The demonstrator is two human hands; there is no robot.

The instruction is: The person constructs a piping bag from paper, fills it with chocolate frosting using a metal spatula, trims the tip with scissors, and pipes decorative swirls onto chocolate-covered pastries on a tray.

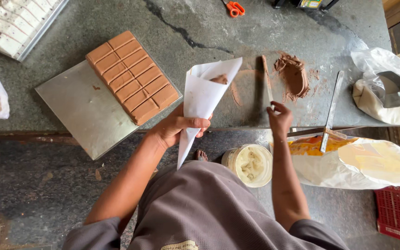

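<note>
Currently, one segmented chocolate slab [133,77] lies on one steel tray [84,111] at the tabletop [195,28] left. The left hand [174,128] wraps its fingers [199,123] around one white paper cone [203,95], mouth upward. The right hand [279,119] pinches one palette knife [267,81] beside one chocolate paste mound [293,74]. Advisable: keep the cone steady and upright, and load paste deep inside.
</note>
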